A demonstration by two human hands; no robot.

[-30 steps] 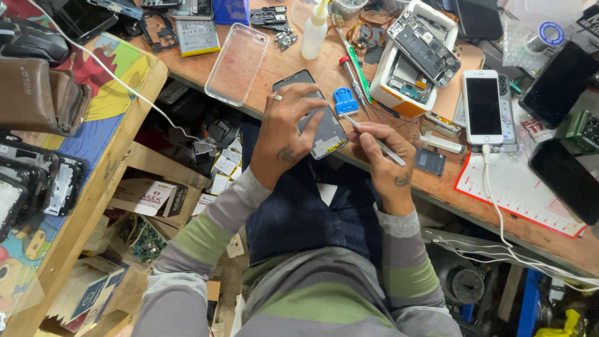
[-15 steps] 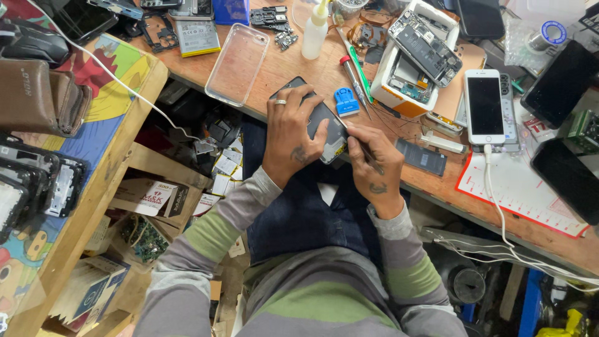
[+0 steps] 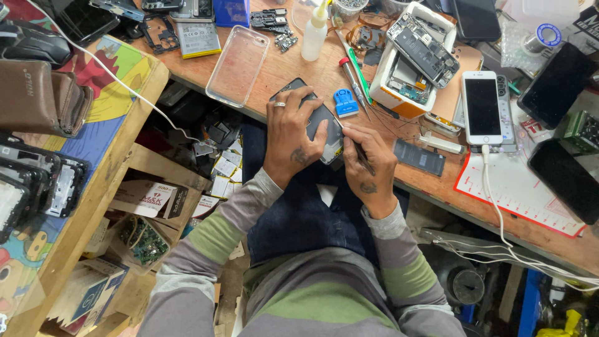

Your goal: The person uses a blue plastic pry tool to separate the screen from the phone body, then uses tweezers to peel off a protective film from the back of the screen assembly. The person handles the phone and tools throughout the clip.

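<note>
Since the earlier frame the right hand (image 3: 368, 165) has drawn in closer to the left hand (image 3: 292, 137), and the thin tool (image 3: 360, 151) it carries now meets the right edge of the dark phone (image 3: 323, 122) rather than standing off from it. The phone lies at the near edge of the wooden table (image 3: 293, 65), a dark grey slab with rounded corners, its lower right corner showing pale. The left hand's fingers (image 3: 288, 103) spread flat over it and curl round its edges, gripping it; a ring sits on one. The right hand's fingers are pinched shut on the tool. Just beyond the phone lies a small blue plastic piece (image 3: 344, 103). To the left, under the table, a tan cardboard box (image 3: 153, 198) with a white label printed in red sits on a shelf. Far right lies a white mat (image 3: 518, 193) edged in red.
</note>
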